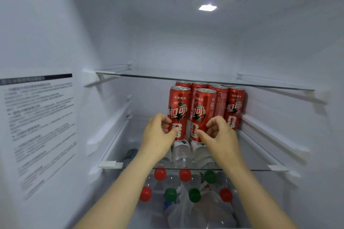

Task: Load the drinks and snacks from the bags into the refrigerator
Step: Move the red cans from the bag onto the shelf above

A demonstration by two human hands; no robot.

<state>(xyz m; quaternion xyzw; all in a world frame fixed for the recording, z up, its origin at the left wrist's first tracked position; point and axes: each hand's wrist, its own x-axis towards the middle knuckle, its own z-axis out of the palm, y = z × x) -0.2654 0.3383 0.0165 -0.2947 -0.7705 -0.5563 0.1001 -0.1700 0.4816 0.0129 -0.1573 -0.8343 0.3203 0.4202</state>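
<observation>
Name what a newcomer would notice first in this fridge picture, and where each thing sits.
Red cans crowd the middle glass shelf; the left hand holds the left front can, the right hand the right front can. Below sit red- and green-capped bottles.

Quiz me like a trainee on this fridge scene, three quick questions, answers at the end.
1. True or false: the left hand and right hand each grip a bottle.
2. The red cans stand on: A the top shelf, B the middle glass shelf, C the door.
3. Fill in: the bottle caps below are red and ____.
Key: 1 false, they grip red cans; 2 B; 3 green.
</observation>
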